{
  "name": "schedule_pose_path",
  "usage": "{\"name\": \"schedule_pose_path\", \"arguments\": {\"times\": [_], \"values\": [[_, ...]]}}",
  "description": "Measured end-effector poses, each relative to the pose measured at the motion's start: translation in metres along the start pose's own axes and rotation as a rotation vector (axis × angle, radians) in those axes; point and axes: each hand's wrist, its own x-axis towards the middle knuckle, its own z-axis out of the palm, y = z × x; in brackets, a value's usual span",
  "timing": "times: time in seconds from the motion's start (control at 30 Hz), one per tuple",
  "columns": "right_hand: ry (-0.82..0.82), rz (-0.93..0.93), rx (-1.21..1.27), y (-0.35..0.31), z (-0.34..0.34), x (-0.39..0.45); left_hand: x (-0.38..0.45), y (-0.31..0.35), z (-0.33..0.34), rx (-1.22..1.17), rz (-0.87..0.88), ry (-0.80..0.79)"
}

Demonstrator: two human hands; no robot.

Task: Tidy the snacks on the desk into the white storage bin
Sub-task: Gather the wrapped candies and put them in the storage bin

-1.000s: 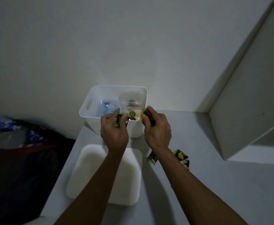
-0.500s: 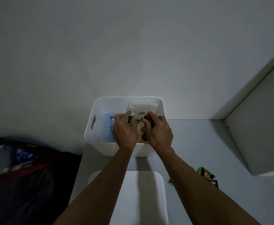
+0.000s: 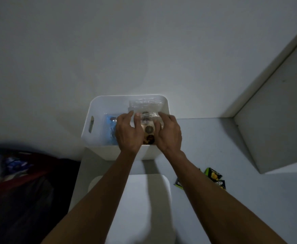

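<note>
Reaching side by side into white storage bin (image 3: 98, 110): left hand (image 3: 129, 132), right hand (image 3: 168, 132).

Dim room; bare wall (image 3: 109, 50); white cabinet (image 3: 276, 120) right; dark heap (image 3: 20, 191) left.

Both our hands reach into the white plastic storage bin (image 3: 98, 110) at the back of the pale worktop (image 3: 214, 138). Our left hand (image 3: 128, 132) and right hand (image 3: 168, 132) flank a clear plastic snack bag (image 3: 146, 110). A blue packet (image 3: 109, 127) lies inside; green-and-black snack packets (image 3: 214, 178) remain outside.
</note>
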Motion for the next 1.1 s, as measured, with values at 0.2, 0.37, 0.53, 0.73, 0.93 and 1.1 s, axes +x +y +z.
{"name": "schedule_pose_path", "arguments": {"times": [0.2, 0.37, 0.53, 0.73, 0.93, 1.1], "values": [[0.186, 0.018, 0.098, 0.064, -0.091, -0.039, -0.074, 0.034, -0.005, -0.132, 0.227, 0.15], [0.179, 0.196, -0.014, 0.165, -0.145, -0.116, -0.177, 0.02, 0.032, -0.03, 0.218, -0.003], [0.029, 0.31, -0.172, 0.232, -0.132, -0.184, -0.247, -0.009, 0.08, 0.186, 0.104, -0.251], [-0.045, 0.303, -0.247, 0.263, -0.085, -0.2, -0.262, -0.034, 0.126, 0.438, 0.058, -0.37], [-0.063, 0.221, -0.347, 0.284, -0.058, -0.158, -0.247, -0.058, 0.174, 0.604, 0.143, -0.433], [-0.11, 0.078, -0.513, 0.306, -0.052, -0.129, -0.244, -0.077, 0.193, 0.69, 0.239, -0.436]]}}
